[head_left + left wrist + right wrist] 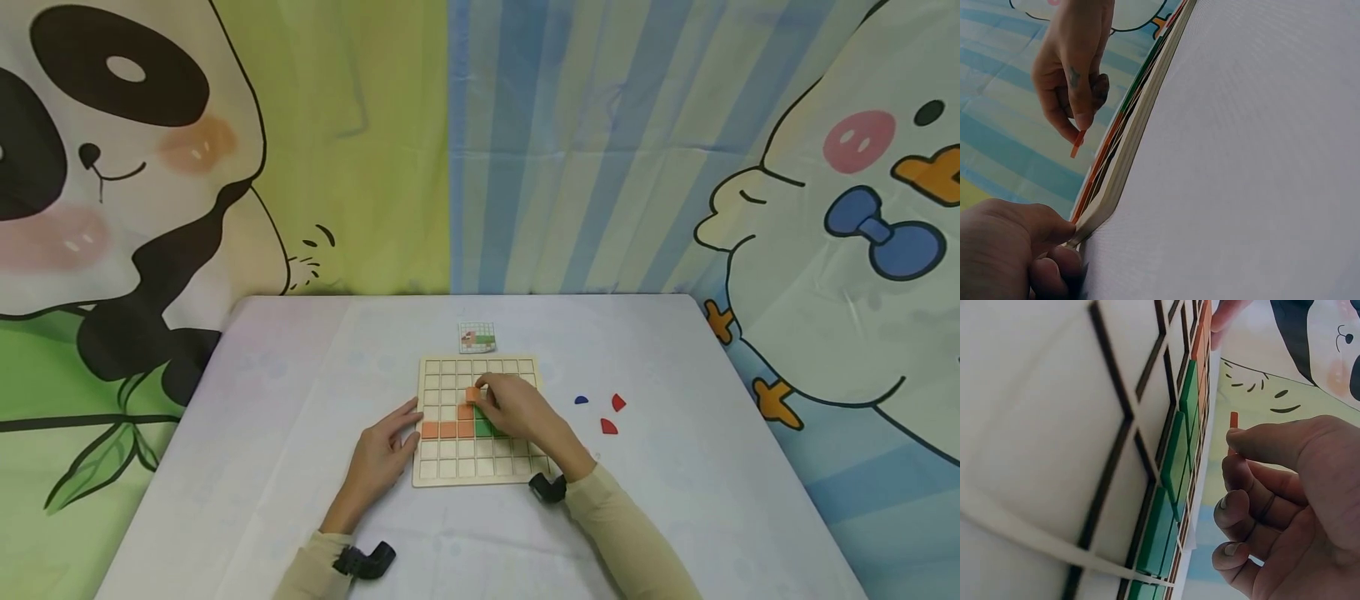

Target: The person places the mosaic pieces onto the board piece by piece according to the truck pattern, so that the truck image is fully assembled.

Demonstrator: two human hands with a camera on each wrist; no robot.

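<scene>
Right hand (519,410): pinching orange tile (472,396) over board (465,472), just below frame centre.
Left hand (378,457): loose, touching board's left edge.
Board: bears flat orange tiles (447,429), green tiles (482,427).
Card (477,337): above board in frame.

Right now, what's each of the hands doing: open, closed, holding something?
Left hand: open, touching the edge of the pale wooden grid board.
Right hand: closed, pinching a small flat orange square tile.

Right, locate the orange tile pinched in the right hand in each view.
Head: the orange tile is below centre, in the right hand.
Left wrist: left of centre, about mid-height.
Right wrist: right of centre, upper half.
Shared landmark: the grid board.
</scene>
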